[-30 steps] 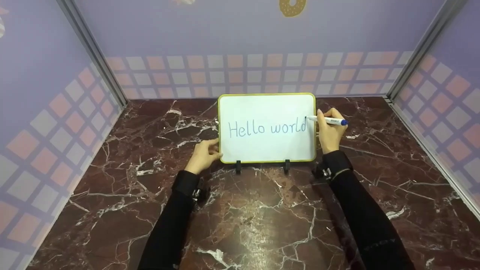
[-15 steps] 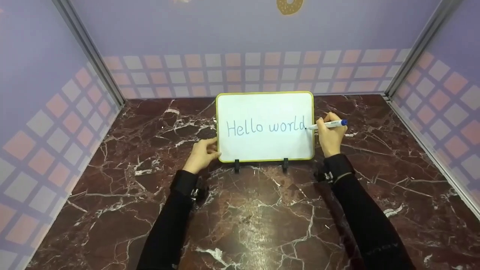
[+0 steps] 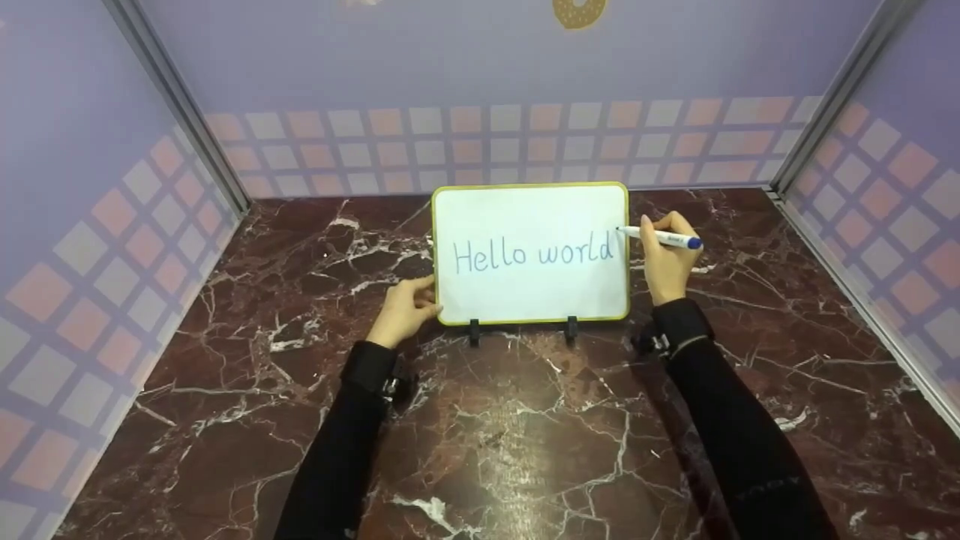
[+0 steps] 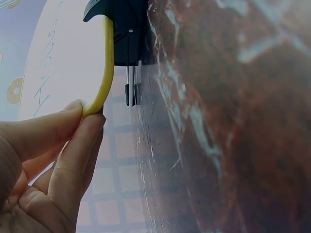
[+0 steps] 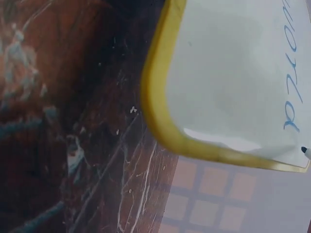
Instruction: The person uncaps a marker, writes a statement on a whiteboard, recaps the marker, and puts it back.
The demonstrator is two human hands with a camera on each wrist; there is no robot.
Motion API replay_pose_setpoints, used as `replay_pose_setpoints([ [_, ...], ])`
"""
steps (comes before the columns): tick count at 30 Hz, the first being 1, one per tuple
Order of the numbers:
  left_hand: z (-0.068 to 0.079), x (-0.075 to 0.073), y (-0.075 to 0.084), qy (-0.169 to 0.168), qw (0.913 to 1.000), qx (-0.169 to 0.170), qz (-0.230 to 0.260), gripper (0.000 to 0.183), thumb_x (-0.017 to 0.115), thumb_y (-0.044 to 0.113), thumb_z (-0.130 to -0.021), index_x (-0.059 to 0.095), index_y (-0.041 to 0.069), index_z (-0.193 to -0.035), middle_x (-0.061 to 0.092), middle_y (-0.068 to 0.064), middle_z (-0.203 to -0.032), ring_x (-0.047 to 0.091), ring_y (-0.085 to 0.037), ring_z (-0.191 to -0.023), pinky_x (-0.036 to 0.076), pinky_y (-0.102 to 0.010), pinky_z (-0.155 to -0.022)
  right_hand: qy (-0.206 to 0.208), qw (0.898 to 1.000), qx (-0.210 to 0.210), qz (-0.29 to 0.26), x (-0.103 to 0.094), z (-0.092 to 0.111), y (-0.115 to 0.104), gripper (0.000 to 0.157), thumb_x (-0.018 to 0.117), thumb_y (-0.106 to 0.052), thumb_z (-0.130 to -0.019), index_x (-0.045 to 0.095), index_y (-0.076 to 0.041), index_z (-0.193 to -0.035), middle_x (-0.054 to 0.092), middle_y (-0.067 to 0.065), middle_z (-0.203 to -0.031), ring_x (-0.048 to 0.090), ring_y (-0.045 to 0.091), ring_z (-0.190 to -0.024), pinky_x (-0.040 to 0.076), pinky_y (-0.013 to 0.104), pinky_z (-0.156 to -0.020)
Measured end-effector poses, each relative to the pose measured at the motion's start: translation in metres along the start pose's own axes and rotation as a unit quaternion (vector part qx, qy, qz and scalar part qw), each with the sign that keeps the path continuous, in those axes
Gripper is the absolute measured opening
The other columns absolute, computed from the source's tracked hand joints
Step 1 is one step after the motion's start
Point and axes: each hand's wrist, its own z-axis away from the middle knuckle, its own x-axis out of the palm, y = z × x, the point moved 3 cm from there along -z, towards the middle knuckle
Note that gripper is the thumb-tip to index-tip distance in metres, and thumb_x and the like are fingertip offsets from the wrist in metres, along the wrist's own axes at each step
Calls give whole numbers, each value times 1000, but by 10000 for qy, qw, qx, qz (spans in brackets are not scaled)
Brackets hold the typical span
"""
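A small whiteboard (image 3: 525, 217) with a yellow frame leans upright on a black stand (image 4: 127, 36), with "Hello world" written across it in blue. My left hand (image 3: 403, 309) pinches the board's lower left corner between thumb and fingers, as the left wrist view shows closely. My right hand (image 3: 669, 259) holds a white marker (image 3: 660, 237) with a blue end, beside the board's right edge. In the head view the marker's dark tip lies over the board just right of the top of the "d". The right wrist view catches only the tip and not the hand.
The board stands on a dark red marbled table (image 3: 480, 450). Behind it rises a lilac wall (image 3: 495, 67) with pink and grey squares, and side walls flank the table. Two black stand feet (image 3: 474, 332) jut out under the board's front.
The marker tip first went down the right side of the "d", adding its stem, then rose to the upper right. My left hand keeps its pinch on the board. The head view shifted slightly.
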Motion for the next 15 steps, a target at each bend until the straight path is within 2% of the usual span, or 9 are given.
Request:
replay_pose_setpoints([
  [3, 0, 0, 1, -21, 10000, 1, -15, 57, 68, -6, -88, 48, -8, -141, 68, -30, -110, 70, -39, -99, 61, -40, -86, 46, 9999, -63, 118, 0, 1, 0, 29, 64, 5, -88, 45, 13, -68, 46, -7, -58, 40, 0, -51, 31, 15, -50],
  [7, 0, 0, 1, -44, 10000, 28, -27, 57, 68, -6, -88, 48, -8, -141, 68, -30, -110, 70, -39, -100, 60, -40, -86, 112, 9992, -182, 335, -1, 3, 0, 30, 60, 11, -85, 40, 11, -62, 39, -7, -56, 34, -2, -50, 25, 15, -50],
  [11, 0, 0, 1, -50, 10000, 0, -45, 58, 68, -5, -88, 48, -6, -142, 68, -29, -111, 70, -38, -100, 60, -40, -87, 9, 9979, -277, 579, -2, 5, -1, 31, 58, 13, -83, 37, 10, -59, 34, -7, -54, 28, -4, -49, 19, 15, -50],
  [15, 0, 0, 1, -42, 10000, -30, -25, 58, 69, -5, -88, 48, -6, -142, 68, -29, -112, 70, -38, -100, 60, -39, -87, 32, 9984, -238, 508, -4, 6, -1, 29, 56, 13, -82, 35, 15, -60, 31, -8, -53, 24, -5, -48, 16, 15, -49],
])
